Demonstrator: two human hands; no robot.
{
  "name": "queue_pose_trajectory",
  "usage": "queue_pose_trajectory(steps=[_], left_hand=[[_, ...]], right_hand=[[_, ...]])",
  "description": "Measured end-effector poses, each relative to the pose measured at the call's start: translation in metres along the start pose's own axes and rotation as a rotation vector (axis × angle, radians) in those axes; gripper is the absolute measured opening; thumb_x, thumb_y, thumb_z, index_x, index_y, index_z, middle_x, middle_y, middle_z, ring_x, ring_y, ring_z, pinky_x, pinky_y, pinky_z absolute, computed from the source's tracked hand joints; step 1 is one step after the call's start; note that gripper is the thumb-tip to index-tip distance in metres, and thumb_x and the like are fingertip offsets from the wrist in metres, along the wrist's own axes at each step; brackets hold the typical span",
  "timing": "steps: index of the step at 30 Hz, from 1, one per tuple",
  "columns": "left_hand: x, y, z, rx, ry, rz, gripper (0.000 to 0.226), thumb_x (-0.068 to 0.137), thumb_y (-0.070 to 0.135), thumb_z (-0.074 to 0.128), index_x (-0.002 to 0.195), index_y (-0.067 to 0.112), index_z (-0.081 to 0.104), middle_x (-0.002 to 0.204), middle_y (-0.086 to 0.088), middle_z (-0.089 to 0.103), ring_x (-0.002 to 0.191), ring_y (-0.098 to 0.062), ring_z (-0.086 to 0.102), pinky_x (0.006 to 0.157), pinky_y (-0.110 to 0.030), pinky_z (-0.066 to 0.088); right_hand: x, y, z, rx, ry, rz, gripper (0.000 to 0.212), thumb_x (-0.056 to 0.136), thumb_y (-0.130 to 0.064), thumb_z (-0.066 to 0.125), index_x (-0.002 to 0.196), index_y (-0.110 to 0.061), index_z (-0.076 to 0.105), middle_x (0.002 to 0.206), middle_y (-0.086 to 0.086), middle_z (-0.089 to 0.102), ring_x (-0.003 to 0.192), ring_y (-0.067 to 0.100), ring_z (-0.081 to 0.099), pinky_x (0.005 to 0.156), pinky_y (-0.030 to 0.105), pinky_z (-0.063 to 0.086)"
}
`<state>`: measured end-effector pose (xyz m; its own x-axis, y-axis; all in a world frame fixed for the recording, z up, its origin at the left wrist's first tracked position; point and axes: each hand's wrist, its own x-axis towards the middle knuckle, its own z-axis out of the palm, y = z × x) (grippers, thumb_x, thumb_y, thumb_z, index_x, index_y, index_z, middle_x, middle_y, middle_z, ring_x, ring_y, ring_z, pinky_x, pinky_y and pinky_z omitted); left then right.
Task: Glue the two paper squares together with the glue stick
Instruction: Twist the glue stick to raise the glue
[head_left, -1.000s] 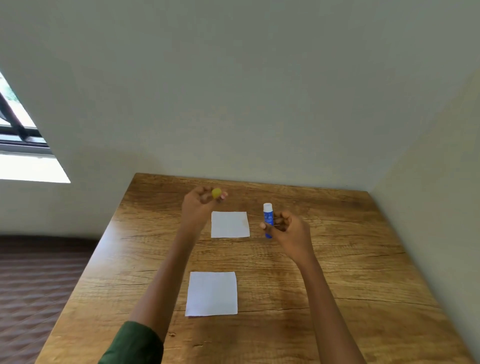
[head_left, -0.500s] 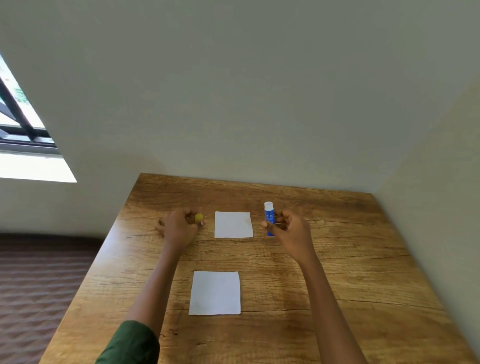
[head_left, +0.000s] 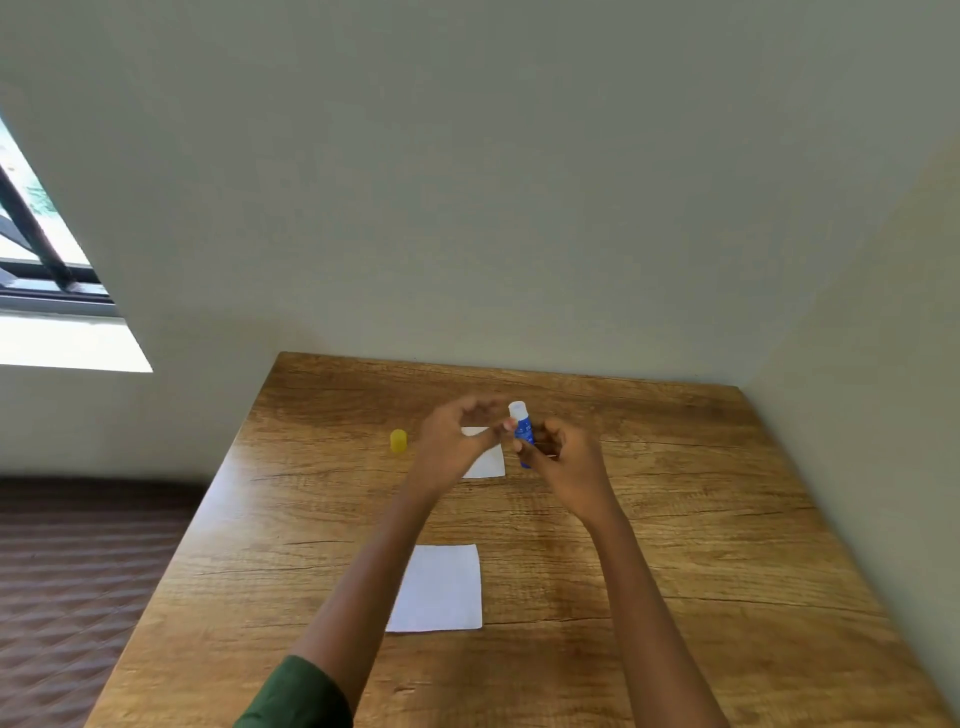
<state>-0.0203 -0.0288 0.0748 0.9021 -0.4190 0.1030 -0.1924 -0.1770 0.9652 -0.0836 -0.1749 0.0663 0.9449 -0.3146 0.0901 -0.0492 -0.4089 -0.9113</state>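
Glue stick (head_left: 521, 432): a blue tube with a white top and no cap on it. I hold it upright above the table (head_left: 701, 519), toward the far edge and about midway between the left and right edges.
Right hand (head_left: 569, 467): my fingers and thumb are curled round the lower half of the tube, and the white top stands clear above them.
Left hand (head_left: 447, 449): my fingers arch in a wide curve and my thumb tip reaches the tube's left side. This part is blurred, so I cannot tell whether I grip the tube or only touch it.
Far paper square (head_left: 488, 460): white and flat on the table, just left of the tube and partly hidden behind my left hand.
Near paper square (head_left: 439, 590): white and flat, closer to the near edge, between my two forearms, well apart from the far square.
Cap (head_left: 398, 440): yellow, on the table to the left of my left hand, not touching it.
Sleeve (head_left: 296, 696): green, on my left forearm at the near edge.
Walls (head_left: 519, 208): pale, meeting the table's far and right edges.
Window (head_left: 47, 270): off to the left, beyond the table.
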Motion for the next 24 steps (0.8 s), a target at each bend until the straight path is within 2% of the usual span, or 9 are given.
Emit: queue_pose_trajectory(steps=[3,6,9,12,16,18,21,22,24], left_hand=[[-0.003,0.003,0.015,-0.177,-0.012,-0.043,0.019,0.080,0.019,0.070,0.099,0.018,0.069,0.094,-0.003,0.071,0.093,-0.010,0.065,0.095,-0.037,0.047],[-0.004,0.002,0.018,-0.289,0.045,-0.076,0.022,0.080,0.015,0.070,0.099,0.006,0.071,0.098,-0.011,0.071,0.093,-0.017,0.065,0.088,-0.034,0.049],[-0.001,0.003,0.018,-0.372,0.071,-0.129,0.022,0.079,0.018,0.071,0.097,0.006,0.071,0.100,-0.016,0.071,0.090,-0.022,0.066,0.077,-0.031,0.051],[0.002,0.005,0.019,-0.401,0.093,-0.151,0.020,0.077,0.016,0.072,0.095,0.010,0.072,0.097,-0.015,0.072,0.083,-0.018,0.067,0.067,-0.024,0.052],[0.003,0.005,0.021,-0.384,0.126,-0.140,0.016,0.077,0.013,0.072,0.093,0.011,0.072,0.093,-0.012,0.072,0.085,-0.020,0.066,0.076,-0.034,0.052],[0.003,0.005,0.019,-0.381,0.120,-0.130,0.016,0.077,0.012,0.071,0.093,0.008,0.072,0.090,-0.013,0.072,0.081,-0.020,0.067,0.075,-0.037,0.052],[0.003,0.006,0.016,-0.368,0.055,-0.094,0.015,0.080,0.011,0.068,0.092,0.004,0.071,0.080,-0.011,0.070,0.061,-0.013,0.062,0.062,-0.031,0.049],[0.002,0.006,0.016,-0.369,0.039,-0.087,0.016,0.081,0.010,0.067,0.093,0.002,0.071,0.079,-0.011,0.070,0.058,-0.013,0.061,0.060,-0.030,0.049],[0.002,0.006,0.018,-0.367,0.047,-0.085,0.017,0.080,0.008,0.067,0.095,0.001,0.070,0.085,-0.013,0.071,0.066,-0.014,0.064,0.064,-0.027,0.051]], right_hand=[[-0.003,-0.004,0.000,0.049,-0.072,-0.015,0.022,0.084,-0.015,0.067,0.106,-0.010,0.068,0.090,0.005,0.072,0.081,0.014,0.069,0.067,0.017,0.054],[-0.005,-0.002,-0.003,0.082,-0.128,-0.005,0.025,0.082,-0.015,0.070,0.107,-0.012,0.068,0.096,0.005,0.073,0.088,0.015,0.070,0.077,0.023,0.056],[-0.008,0.001,-0.004,0.099,-0.099,0.034,0.034,0.075,-0.017,0.077,0.107,-0.012,0.067,0.100,0.001,0.073,0.091,0.010,0.069,0.080,0.022,0.056],[-0.010,0.004,0.001,0.030,0.001,0.035,0.025,0.072,-0.020,0.080,0.094,-0.013,0.068,0.090,0.000,0.073,0.083,0.012,0.069,0.072,0.023,0.056],[-0.009,0.004,0.005,0.017,0.047,0.041,0.008,0.078,-0.017,0.074,0.081,-0.015,0.067,0.078,0.002,0.071,0.073,0.017,0.067,0.071,0.038,0.055],[-0.009,0.004,0.001,0.093,-0.068,0.049,0.006,0.085,-0.014,0.067,0.087,-0.008,0.067,0.075,0.002,0.068,0.070,0.013,0.065,0.068,0.037,0.056],[-0.011,0.000,-0.009,0.311,-0.338,0.123,0.020,0.095,-0.011,0.050,0.105,0.000,0.064,0.084,0.005,0.068,0.077,0.010,0.068,0.073,0.023,0.054],[-0.011,0.000,-0.012,0.325,-0.375,0.142,0.022,0.096,-0.011,0.047,0.108,0.000,0.062,0.087,0.006,0.068,0.080,0.011,0.068,0.075,0.022,0.054],[-0.011,0.000,-0.011,0.298,-0.357,0.145,0.023,0.096,-0.014,0.048,0.110,-0.001,0.061,0.090,0.007,0.068,0.084,0.015,0.067,0.078,0.024,0.055]])
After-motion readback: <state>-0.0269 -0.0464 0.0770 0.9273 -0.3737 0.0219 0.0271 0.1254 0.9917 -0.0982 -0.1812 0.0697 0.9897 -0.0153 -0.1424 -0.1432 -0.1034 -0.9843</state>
